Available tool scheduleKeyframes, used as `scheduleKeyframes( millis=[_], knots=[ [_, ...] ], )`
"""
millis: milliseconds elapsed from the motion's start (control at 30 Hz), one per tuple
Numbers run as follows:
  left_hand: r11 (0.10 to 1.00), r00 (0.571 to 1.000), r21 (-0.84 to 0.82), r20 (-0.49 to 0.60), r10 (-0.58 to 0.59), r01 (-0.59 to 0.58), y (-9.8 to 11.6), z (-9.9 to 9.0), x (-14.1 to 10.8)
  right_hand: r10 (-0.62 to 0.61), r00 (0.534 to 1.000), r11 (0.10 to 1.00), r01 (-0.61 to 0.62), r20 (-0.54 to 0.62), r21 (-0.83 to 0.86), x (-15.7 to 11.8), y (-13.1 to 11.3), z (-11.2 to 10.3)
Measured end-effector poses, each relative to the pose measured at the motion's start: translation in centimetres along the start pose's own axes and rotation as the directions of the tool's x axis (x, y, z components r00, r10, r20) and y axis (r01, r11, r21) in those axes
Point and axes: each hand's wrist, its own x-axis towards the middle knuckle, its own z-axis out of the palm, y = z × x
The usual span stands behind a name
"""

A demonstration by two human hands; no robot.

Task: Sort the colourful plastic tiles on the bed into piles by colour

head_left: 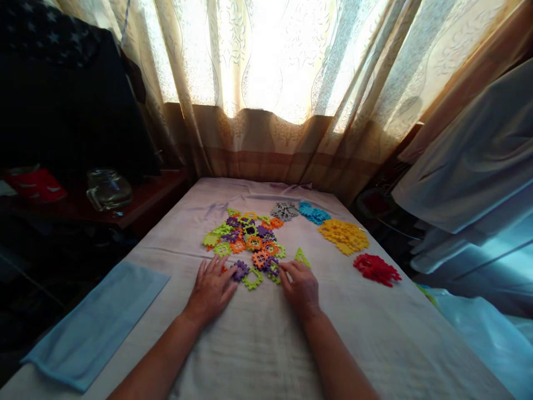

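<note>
On the cloth-covered surface lies a mixed pile of green, orange and purple toothed plastic pieces (254, 243). My left hand (211, 289) rests at the pile's lower left, fingers spread, its fingertips by a purple piece (240, 270). My right hand (300, 286) is at the lower right edge, fingers drawn together at a green and purple piece; what they grip, if anything, is too small to tell. Between the hands is a green square piece (252, 278). A green triangle (302, 256) lies just beyond my right hand.
Sorted groups of grey (285, 211), blue (314, 213), yellow (343, 236) and red (377, 269) pieces curve along the right. A folded blue cloth (100, 322) lies at left. Beyond it, a glass jug (109, 190) stands on a dark red table (154, 197). Curtains hang behind.
</note>
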Motion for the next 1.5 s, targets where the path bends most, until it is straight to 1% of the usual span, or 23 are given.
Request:
scheduleKeyframes(
  millis=[33,100,167,233,300,400,500,600,667,733,767,833,933,1000,1067,1133,1200,1267,1333,1367,1433,1500],
  knots=[
    [1.000,1.000,0.004,0.001,-0.006,0.006,0.0,0.0,0.0,-0.048,0.998,0.999,0.047,0.048,0.025,-0.1,-1.4,0.3],
    [1.000,1.000,0.014,-0.002,-0.016,0.016,0.1,0.0,0.0,-0.108,0.982,0.994,0.103,0.154,0.043,-0.2,-4.0,0.9],
    [1.000,1.000,0.020,-0.002,-0.021,0.021,0.2,-0.1,-0.1,-0.118,0.961,0.993,0.118,0.250,0.014,-0.3,-6.0,1.4],
    [0.999,1.000,0.023,-0.003,-0.029,0.029,0.2,-0.2,-0.1,-0.101,0.944,0.993,0.116,0.314,-0.030,-0.4,-7.0,1.8],
    [0.999,0.999,0.022,-0.008,-0.043,0.044,0.3,-0.2,-0.1,-0.090,0.937,0.992,0.116,0.338,-0.057,-0.4,-7.3,2.0],
    [0.998,0.998,0.020,-0.012,-0.066,0.066,0.3,-0.2,0.0,-0.110,0.940,0.989,0.134,0.323,-0.054,-0.6,-6.9,2.1],
    [0.996,0.997,0.027,-0.002,-0.083,0.083,0.4,-0.1,0.0,-0.164,0.949,0.986,0.168,0.271,0.006,-0.8,-6.6,1.9],
    [0.995,0.995,0.036,0.011,-0.096,0.096,0.3,0.0,-0.1,-0.223,0.962,0.973,0.210,0.158,0.093,-0.7,-6.3,1.5],
    [0.994,0.995,0.039,0.024,-0.100,0.099,0.2,0.1,-0.1,-0.224,0.972,0.969,0.216,0.064,0.118,-0.3,-5.6,1.2],
    [0.995,0.995,0.034,0.034,-0.097,0.096,0.0,0.2,-0.1,-0.172,0.985,0.980,0.172,-0.011,0.095,0.2,-4.1,0.7],
    [0.995,0.995,0.028,0.037,-0.094,0.093,-0.1,0.3,-0.1,-0.128,0.991,0.989,0.131,-0.040,0.068,0.5,-3.1,0.5],
    [0.996,0.995,0.017,0.038,-0.092,0.091,-0.3,0.4,-0.2,-0.015,0.996,1.000,0.015,-0.085,-0.001,0.8,-0.7,0.0],
    [0.996,0.995,0.003,0.039,-0.089,0.089,-0.5,0.6,-0.2,0.166,0.978,0.978,-0.180,-0.130,-0.103,0.8,3.0,-0.7],
    [0.997,0.996,-0.005,0.034,-0.082,0.082,-0.6,0.7,-0.2,0.266,0.956,0.944,-0.284,-0.122,-0.170,0.6,4.7,-0.9],
    [0.997,0.997,-0.008,0.024,-0.076,0.076,-0.6,0.8,-0.2,0.337,0.938,0.910,-0.347,-0.085,-0.228,0.4,5.7,-1.0],
    [0.997,0.997,-0.009,0.016,-0.072,0.072,-0.7,0.8,-0.2,0.375,0.925,0.888,-0.376,-0.055,-0.264,0.3,6.0,-1.0],
    [0.997,0.997,-0.016,0.012,-0.070,0.070,-0.7,0.9,-0.3,0.375,0.925,0.886,-0.377,-0.060,-0.270,0.3,5.8,-0.8],
    [0.997,0.998,-0.030,0.005,-0.068,0.068,-0.8,1.0,-0.3,0.334,0.940,0.908,-0.342,-0.076,-0.242,0.4,5.2,-0.6],
    [0.997,0.997,-0.038,-0.002,-0.071,0.071,-0.8,1.0,-0.3,0.261,0.964,0.945,-0.267,-0.053,-0.191,0.5,4.2,-0.5],
    [0.997,0.997,-0.036,-0.003,-0.073,0.073,-0.8,1.0,-0.3,0.226,0.974,0.959,-0.226,-0.018,-0.169,0.5,3.7,-0.5],
    [0.997,0.997,-0.026,0.002,-0.073,0.073,-0.8,0.9,-0.3,0.172,0.980,0.975,-0.155,0.099,-0.160,0.6,2.4,-0.6],
    [0.998,0.998,-0.019,0.006,-0.067,0.067,-0.8,0.8,-0.3,0.149,0.964,0.976,-0.108,0.220,-0.190,0.7,1.2,-0.8]
  ],
)
